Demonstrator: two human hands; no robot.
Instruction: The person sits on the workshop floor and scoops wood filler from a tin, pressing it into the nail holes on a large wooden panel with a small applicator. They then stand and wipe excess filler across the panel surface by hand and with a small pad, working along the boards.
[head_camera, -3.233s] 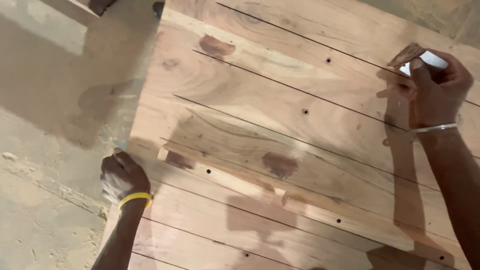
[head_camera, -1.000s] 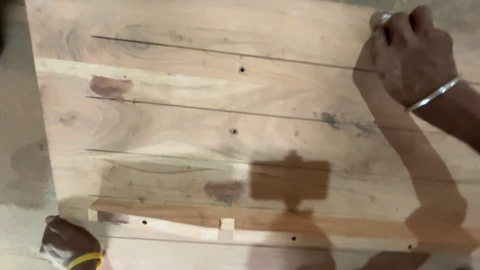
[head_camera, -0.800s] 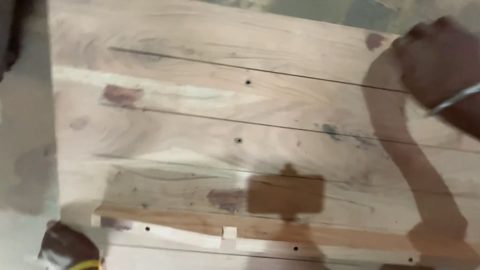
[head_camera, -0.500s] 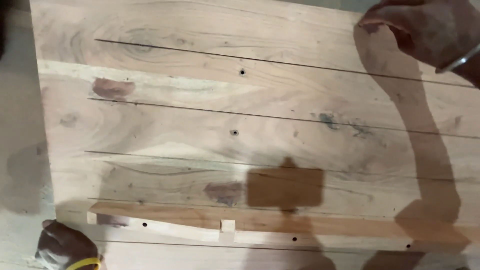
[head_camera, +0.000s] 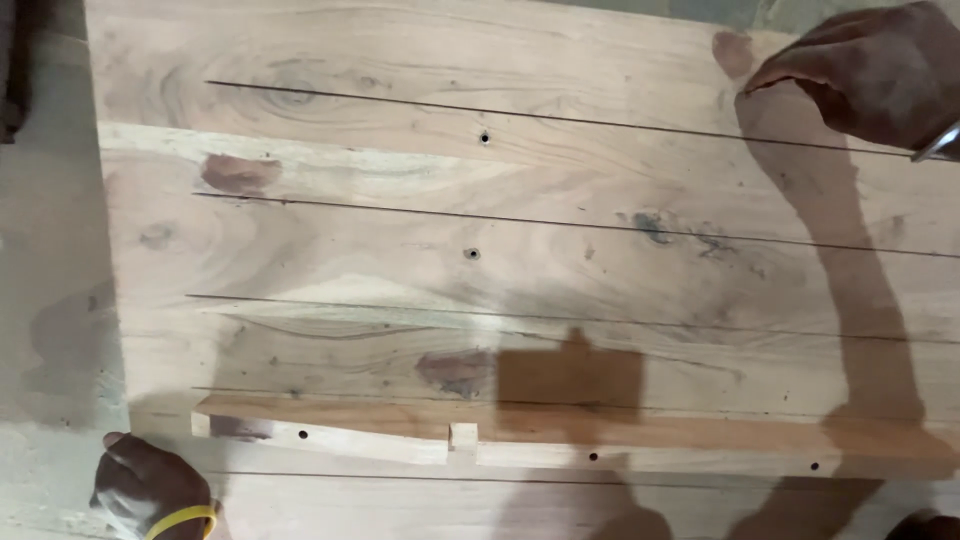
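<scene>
A large wooden panel (head_camera: 560, 230) of several pale planks lies flat and fills most of the view, with dark seams and small screw holes. A thin wooden batten (head_camera: 700, 435) with a small notch runs across its near part. My left hand (head_camera: 150, 485), wearing a yellow band, is closed at the panel's near left edge. My right hand (head_camera: 870, 70), with a metal bracelet (head_camera: 935, 145), rests with bent fingers on the far right of the panel. Whatever may be inside its fingers is hidden.
Dusty concrete floor (head_camera: 50, 300) runs along the panel's left side. A dark object (head_camera: 12, 80) sits at the far left edge. A square shadow (head_camera: 570, 385) and my arm's shadow fall across the planks.
My right hand has slid a little down and inward along the far right of the panel. The view has shifted slightly. My left hand stays at the near left edge.
</scene>
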